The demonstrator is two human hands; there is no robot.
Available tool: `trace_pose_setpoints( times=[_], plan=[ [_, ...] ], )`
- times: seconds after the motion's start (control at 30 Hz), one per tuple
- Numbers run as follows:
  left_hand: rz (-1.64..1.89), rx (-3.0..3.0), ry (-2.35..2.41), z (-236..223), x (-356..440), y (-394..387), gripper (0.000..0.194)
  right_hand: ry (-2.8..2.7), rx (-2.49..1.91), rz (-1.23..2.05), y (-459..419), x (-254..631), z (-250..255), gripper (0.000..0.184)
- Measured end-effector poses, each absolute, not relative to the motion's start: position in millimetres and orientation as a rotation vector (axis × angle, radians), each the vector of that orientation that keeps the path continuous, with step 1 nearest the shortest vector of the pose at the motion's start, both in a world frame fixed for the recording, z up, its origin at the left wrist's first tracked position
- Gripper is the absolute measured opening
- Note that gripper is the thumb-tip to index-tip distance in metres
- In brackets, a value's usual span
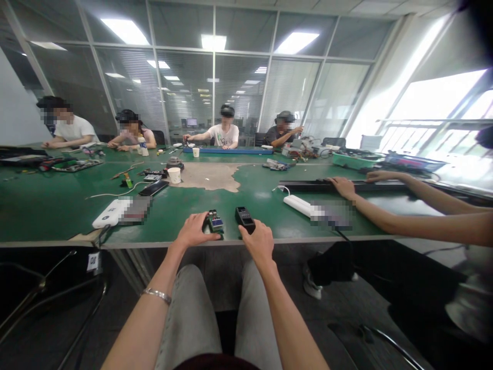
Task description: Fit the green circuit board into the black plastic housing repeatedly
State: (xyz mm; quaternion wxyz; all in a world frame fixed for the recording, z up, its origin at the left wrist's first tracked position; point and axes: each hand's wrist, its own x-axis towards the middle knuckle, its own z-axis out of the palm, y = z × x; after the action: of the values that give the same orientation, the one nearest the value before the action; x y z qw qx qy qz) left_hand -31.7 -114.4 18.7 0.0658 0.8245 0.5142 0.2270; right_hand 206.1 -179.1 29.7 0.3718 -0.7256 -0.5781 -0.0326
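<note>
Hands [192, 229] [259, 240] apart at table edge [154, 243]

I have the board [216, 222] in my left hand [194, 229] at the table's [265, 200] near edge; the casing [245, 215], in my right hand [260, 241], sits just beside it, at its 3 o'clock. From that pair, I place one power strip [296, 205] at 2 o'clock, with a rail [375, 186] behind it under a co-worker's hands [343, 188] and a basket [352, 162] beyond. Another strip [110, 213] lies at 9 o'clock, a phone [154, 188] at 10, a cup [174, 176] at 11. Far off at 12, a bar [227, 151] lies before a seated person [225, 134].
</note>
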Motion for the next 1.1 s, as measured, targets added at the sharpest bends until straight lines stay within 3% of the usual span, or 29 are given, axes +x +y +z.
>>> trace_pose_setpoints(
  times=[0.23,0.53,0.8,1.1],
  plan=[
    [0.768,2.500,1.517,14.7,-31.5,-115.8,0.096,-1.441,-1.550,0.196,-186.3,172.4,56.1,0.034],
    [0.858,2.489,1.467,16.0,-32.6,-118.1,0.091,-1.584,-1.673,0.159,-172.9,140.6,67.9,0.030],
    [0.801,2.377,1.510,15.5,-33.8,-118.2,0.125,-1.691,-1.802,0.014,-172.2,121.7,77.7,0.032],
    [0.773,2.490,1.437,15.4,-32.9,-118.7,0.133,-1.732,-1.846,-0.003,-177.5,120.0,46.5,0.028]
  ],
)
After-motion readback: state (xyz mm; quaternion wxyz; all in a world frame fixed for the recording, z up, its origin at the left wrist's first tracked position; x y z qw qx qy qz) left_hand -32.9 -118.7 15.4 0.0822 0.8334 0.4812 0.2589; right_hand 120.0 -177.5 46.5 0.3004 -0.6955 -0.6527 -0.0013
